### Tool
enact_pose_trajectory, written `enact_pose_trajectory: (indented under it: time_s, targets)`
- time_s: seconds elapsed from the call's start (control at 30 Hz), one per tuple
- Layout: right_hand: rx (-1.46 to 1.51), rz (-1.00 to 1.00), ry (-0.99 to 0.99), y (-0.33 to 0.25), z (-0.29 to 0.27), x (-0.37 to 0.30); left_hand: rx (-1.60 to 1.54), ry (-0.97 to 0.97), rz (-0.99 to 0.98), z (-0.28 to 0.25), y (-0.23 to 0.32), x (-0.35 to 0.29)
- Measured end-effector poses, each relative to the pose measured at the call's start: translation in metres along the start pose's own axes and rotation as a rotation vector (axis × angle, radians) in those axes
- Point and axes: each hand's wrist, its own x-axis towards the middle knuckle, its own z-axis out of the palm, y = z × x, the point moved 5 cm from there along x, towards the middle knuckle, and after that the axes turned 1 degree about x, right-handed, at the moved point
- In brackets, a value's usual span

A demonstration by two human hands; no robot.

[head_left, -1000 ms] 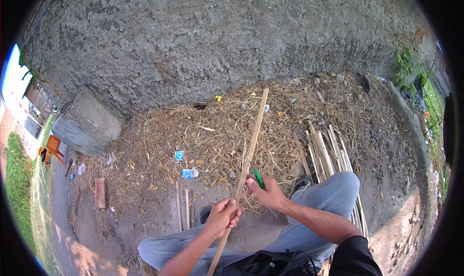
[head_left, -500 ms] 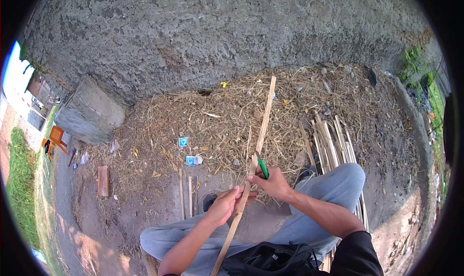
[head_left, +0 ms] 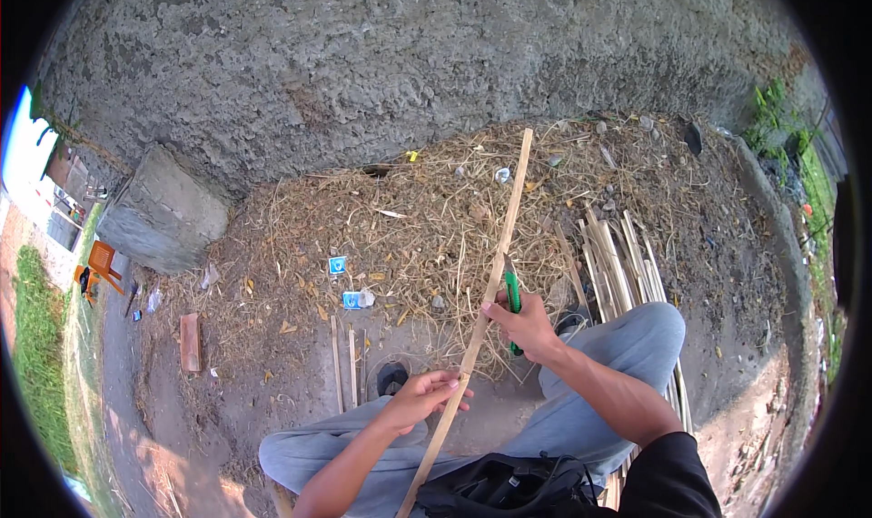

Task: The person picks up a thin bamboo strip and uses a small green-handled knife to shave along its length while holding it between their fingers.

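Head view: long wood strip (head_left: 516, 200) slants from near ctr to far side, leaning right. R hand (head_left: 531, 325) has fingers closed on green cutter (head_left: 514, 293), thumb at strip, blade by its right edge. L hand (head_left: 418, 404) is nearer, fingers part-open, touching strip; can't tell if gripping. Strip bundle (head_left: 619, 268) on ground (head_left: 227, 427), right.
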Motion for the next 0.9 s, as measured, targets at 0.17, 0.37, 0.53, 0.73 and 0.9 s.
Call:
enact_pose_trajectory:
  time_s: [0.17,0.37,0.53,0.73,0.9]
  targets:
    - [0.004,-0.007,0.001,0.001,-0.002,0.001,0.029,-0.035,0.018,0.000,-0.004,0.003]
    - [-0.016,-0.023,-0.022,0.000,0.001,0.000,0.137,0.330,0.318,-0.024,-0.004,0.005]
    - [0.009,-0.027,-0.015,0.000,-0.001,0.000,-0.141,0.584,0.280,-0.059,-0.015,0.007]
    - [0.001,0.000,-0.034,0.000,0.000,0.000,-0.015,0.713,0.344,-0.042,0.005,-0.002]
    - [-0.021,-0.013,-0.032,-0.002,0.000,-0.002,0.009,0.853,0.627,-0.047,0.019,-0.015]
